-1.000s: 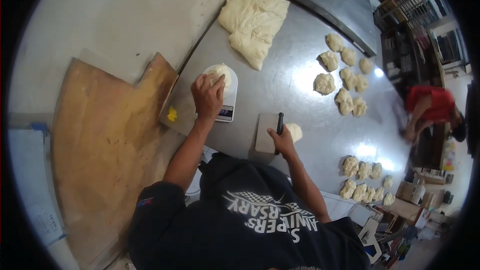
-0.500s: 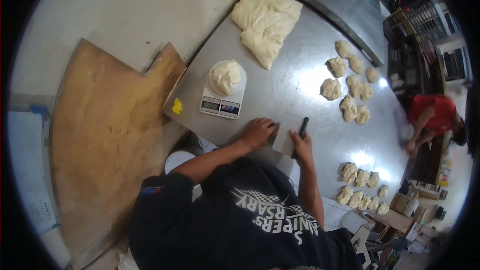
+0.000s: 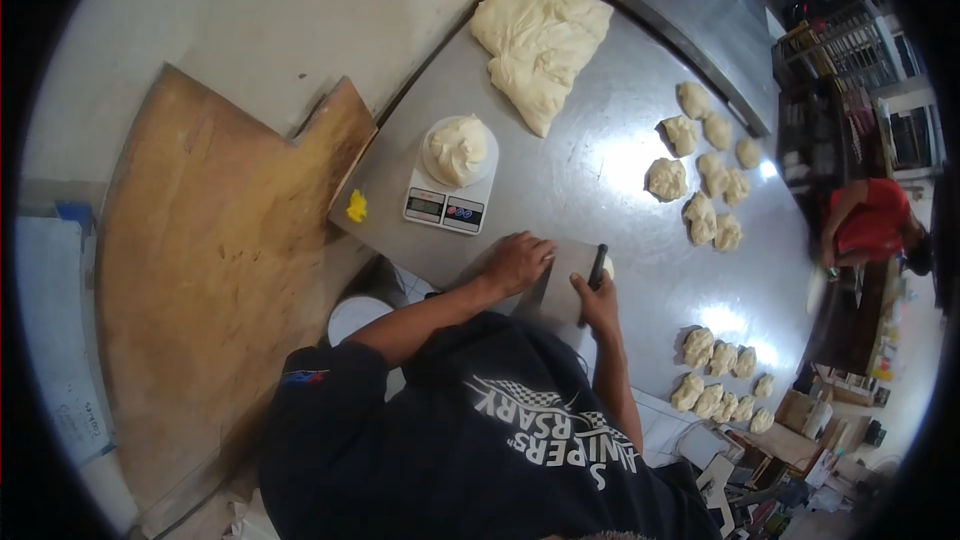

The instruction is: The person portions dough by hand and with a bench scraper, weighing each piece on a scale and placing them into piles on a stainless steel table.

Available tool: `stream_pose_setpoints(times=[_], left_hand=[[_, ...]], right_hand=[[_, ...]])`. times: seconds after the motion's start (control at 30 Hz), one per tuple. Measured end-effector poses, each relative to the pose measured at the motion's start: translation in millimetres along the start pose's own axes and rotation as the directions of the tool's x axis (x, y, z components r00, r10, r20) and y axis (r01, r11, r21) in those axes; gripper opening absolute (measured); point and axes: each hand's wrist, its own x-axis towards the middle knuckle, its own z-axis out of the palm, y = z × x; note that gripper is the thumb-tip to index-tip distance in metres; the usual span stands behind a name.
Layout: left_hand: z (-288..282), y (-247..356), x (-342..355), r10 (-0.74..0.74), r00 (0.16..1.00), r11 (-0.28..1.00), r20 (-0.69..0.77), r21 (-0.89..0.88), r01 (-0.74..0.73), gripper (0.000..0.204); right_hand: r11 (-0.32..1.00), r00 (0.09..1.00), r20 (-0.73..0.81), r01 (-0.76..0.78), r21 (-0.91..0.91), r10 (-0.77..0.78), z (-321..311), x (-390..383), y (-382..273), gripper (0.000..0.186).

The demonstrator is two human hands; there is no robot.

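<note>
My right hand (image 3: 600, 304) grips a dough scraper (image 3: 566, 275), its broad metal blade toward my left hand and its black handle pointing up. A small pale bit, perhaps dough, shows beside the handle. At the blade's left edge is my left hand (image 3: 520, 263), fingers bent together; a tiny light spot shows at the fingertips, too small to name. Beyond it, a lump of dough (image 3: 458, 152) sits on a white digital kitchen scale (image 3: 424, 224). Farther back lies a large mass of dough (image 3: 545, 40) on the steel table (image 3: 560, 175).
Several dough pieces (image 3: 667, 179) lie at the back right, and another group (image 3: 698, 346) at the near right. A yellow scrap (image 3: 357, 206) rests near the table's left corner. A wooden board (image 3: 230, 270) stands at left. A person in red (image 3: 868, 225) is beyond the table's right side.
The scraper has tilted and shifted slightly, its handle now close against my right hand. My left hand has stayed near the blade's edge. The person in red has moved their arms.
</note>
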Motion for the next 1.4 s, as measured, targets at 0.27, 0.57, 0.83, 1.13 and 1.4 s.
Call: stream_pose_setpoints(times=[0.27, 0.57, 0.83, 1.13, 1.4], left_hand=[[-17.7, -8.1, -5.9, 0.000, 1.000, 0.998, 0.019, -0.060, 0.002, 0.018], [-94.4, -12.7, 6.7, 0.099, 0.955, 0.968, -0.278, 0.251, -0.027, 0.064], [-176.2, -99.2, 63.2, 0.020, 0.993, 0.888, -0.115, 0.459, 0.035, 0.100], [-157.6, -122.4, 92.2, -0.241, 0.860, 0.949, -0.449, -0.294, 0.112, 0.045], [-174.0, -127.3, 110.9, -0.716, 0.674, 0.256, -0.180, -0.967, 0.014, 0.062]], right_hand=[[0.998, 0.999, 0.046, -0.013, -0.068, 0.016, 5.1, 0.9, -7.0, 0.038], [0.993, 0.991, 0.096, -0.080, -0.092, 0.088, 10.6, -15.6, -48.1, 0.037], [0.998, 0.999, 0.040, 0.025, -0.052, -0.023, 9.4, -6.7, -26.8, 0.044], [1.000, 0.992, -0.127, 0.017, 0.025, -0.013, 1.3, -14.9, 3.4, 0.049], [0.984, 0.975, -0.206, -0.052, 0.171, 0.088, -9.4, -42.2, 16.0, 0.058]])
